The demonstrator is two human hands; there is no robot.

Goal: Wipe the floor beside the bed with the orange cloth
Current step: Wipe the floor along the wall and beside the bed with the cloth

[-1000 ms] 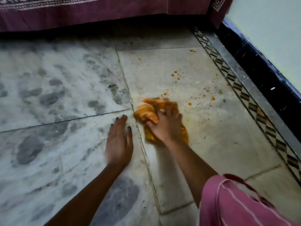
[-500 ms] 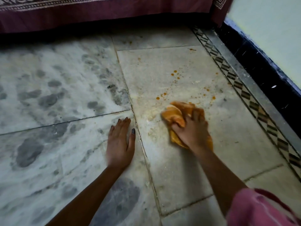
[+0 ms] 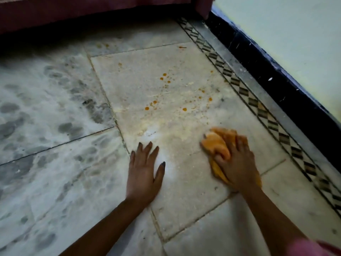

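Sweeping rightward, the right hand [image 3: 238,163] has carried the orange cloth [image 3: 215,143] away from the tile joint [image 3: 118,126] towards the patterned border [image 3: 258,108]; its grip is curled into the bunched cloth, pressing it onto the pale floor tile [image 3: 184,182]; the left hand [image 3: 143,174] lies flat, fingers spread, bracing nearby; orange spots [image 3: 164,78] remain beyond the cloth, nearer the bed [image 3: 73,12]; the wiping looks only partly done.

Open floor [image 3: 175,61] lies ahead; the bed drape [image 3: 92,12] and dark skirting [image 3: 276,85] bound it.
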